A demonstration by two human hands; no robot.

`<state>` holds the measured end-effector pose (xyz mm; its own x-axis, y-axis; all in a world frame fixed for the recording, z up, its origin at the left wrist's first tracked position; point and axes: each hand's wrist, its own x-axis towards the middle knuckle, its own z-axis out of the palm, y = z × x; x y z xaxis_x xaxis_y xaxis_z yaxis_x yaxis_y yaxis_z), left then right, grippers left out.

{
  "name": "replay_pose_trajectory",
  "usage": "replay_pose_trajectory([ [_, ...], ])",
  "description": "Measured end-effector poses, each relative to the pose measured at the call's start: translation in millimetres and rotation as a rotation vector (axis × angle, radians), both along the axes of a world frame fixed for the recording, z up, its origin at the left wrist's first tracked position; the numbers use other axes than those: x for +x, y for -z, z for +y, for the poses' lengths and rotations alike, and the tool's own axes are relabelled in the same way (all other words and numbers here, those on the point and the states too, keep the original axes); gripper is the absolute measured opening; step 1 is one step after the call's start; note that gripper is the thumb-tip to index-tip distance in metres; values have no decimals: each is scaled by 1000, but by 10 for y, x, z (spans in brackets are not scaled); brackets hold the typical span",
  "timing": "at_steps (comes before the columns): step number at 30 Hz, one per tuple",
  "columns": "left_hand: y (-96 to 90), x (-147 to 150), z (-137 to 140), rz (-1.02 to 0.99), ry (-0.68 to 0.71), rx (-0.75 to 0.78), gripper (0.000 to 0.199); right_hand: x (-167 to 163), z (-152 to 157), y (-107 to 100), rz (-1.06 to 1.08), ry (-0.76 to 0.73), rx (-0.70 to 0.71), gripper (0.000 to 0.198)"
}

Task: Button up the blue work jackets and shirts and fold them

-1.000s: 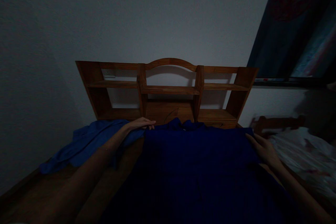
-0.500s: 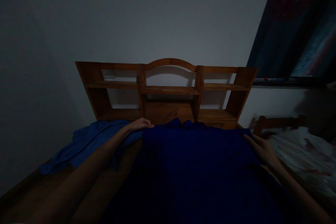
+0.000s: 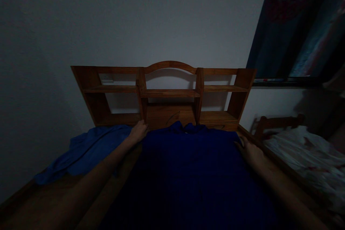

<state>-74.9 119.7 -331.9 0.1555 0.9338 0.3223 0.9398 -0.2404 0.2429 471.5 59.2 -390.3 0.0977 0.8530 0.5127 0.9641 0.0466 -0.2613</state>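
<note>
A dark blue shirt (image 3: 188, 165) lies spread in front of me, its rumpled collar end towards the headboard. My left hand (image 3: 138, 132) is closed at its far left corner, with the fingertips partly hidden. At the far right corner, the thumb and fingers of my right hand (image 3: 252, 152) are bent around the shirt's edge. Left of the shirt, beneath my left forearm, a lighter blue garment (image 3: 91, 147) lies crumpled. The near part of the dark shirt is lost in shadow.
A wooden headboard (image 3: 169, 93) with open shelves stands against the pale wall (image 3: 161, 18). To the right are a bed rail (image 3: 277, 163), a white plastic-looking heap (image 3: 309, 154) and a wooden frame (image 3: 280, 122). A dark window (image 3: 291, 36) is at upper right. The light is dim.
The shirt's right edge has moved inward to the left with my right hand, and more wooden bed surface shows beside it. My left hand has turned slightly at its corner. The view has shifted a little.
</note>
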Motion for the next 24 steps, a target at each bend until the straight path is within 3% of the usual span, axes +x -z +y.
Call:
replay_pose_trajectory([
  [2,12,341,-249,55,-111,229,35,-200,-142,-89,-120,36,97,63],
  [4,133,716,-542,110,-72,356,39,-426,-257,-150,-208,-61,125,64],
  [6,358,1009,-821,152,0,385,44,-612,-315,-137,-248,-195,89,62],
  [8,624,1116,-1029,178,24,353,48,-709,-317,-38,-272,-295,6,61],
  [11,928,898,-1156,211,-15,229,49,-690,-260,192,-293,-357,-145,60],
  [13,1014,613,-1156,263,-25,170,49,-627,-219,313,-294,-362,-213,60],
  [18,1030,60,-1168,386,-51,142,47,-471,-178,408,-283,-297,-223,61],
  [24,969,25,-1413,334,-167,177,46,-120,-193,462,-327,-302,-214,48],
])
